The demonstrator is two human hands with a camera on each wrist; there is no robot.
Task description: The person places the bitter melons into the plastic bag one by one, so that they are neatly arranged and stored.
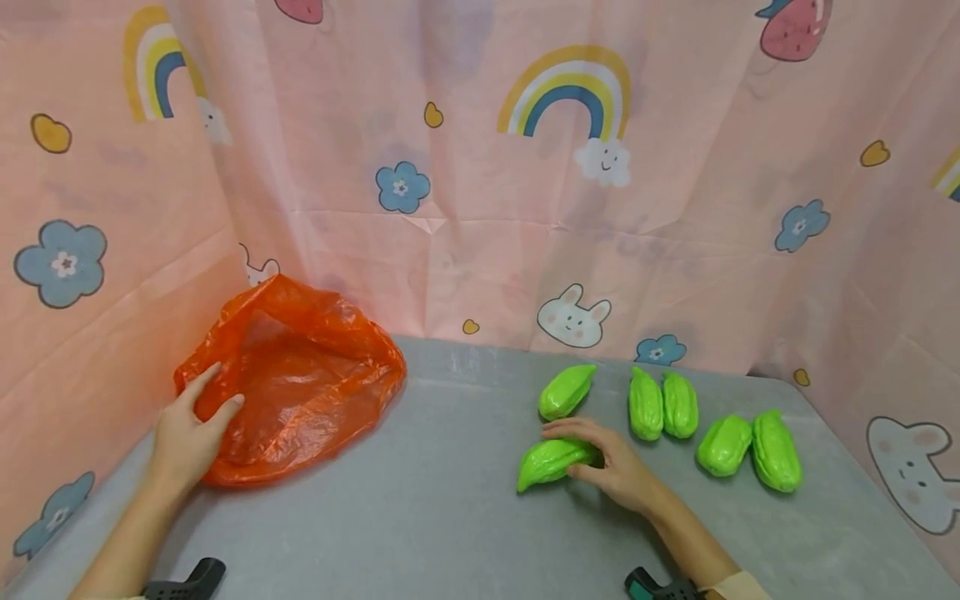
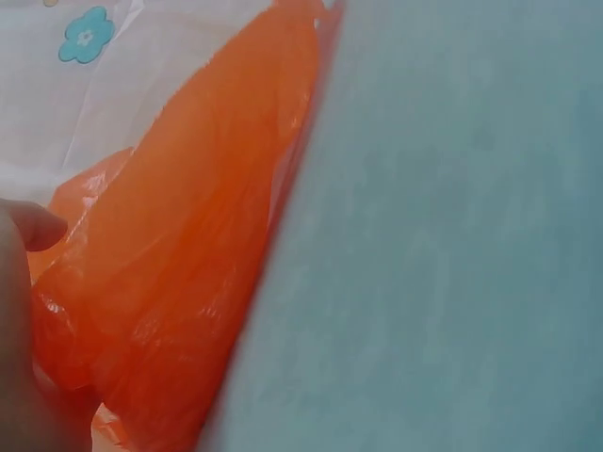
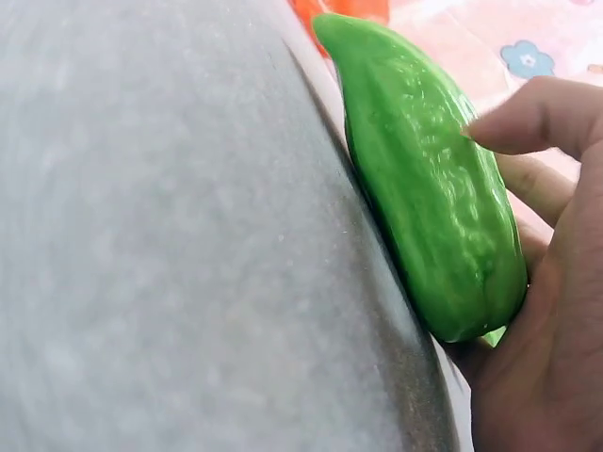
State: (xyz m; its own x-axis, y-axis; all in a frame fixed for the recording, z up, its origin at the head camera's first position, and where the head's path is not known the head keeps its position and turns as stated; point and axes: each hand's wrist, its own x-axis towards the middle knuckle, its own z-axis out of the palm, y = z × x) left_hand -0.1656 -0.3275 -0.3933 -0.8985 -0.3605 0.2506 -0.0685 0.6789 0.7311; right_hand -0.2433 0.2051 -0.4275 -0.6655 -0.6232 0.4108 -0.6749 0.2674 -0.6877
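A thin orange plastic bag point(image 1: 300, 400) lies puffed up at the table's left back. My left hand point(image 1: 187, 437) touches its left side, the thumb and index finger spread apart; the other fingers are hidden. In the left wrist view, the thumb of that hand point(image 2: 38, 226) stretches out beside the orange film. Right of the table's middle, my right hand point(image 1: 615, 467) grips a glossy green bitter melon point(image 1: 547, 463) at its blunt end, the pointed tip facing left. The right wrist view shows the melon point(image 3: 424, 188) lying along the table, fingers and thumb around it.
Behind the gripped one lies another bitter melon point(image 1: 566, 392). Two pairs stand farther right, one near the back point(image 1: 646, 404) and one nearer the right edge point(image 1: 776, 452). A pink printed curtain point(image 1: 480, 250) encloses the grey table point(image 1: 420, 517) at the back and sides.
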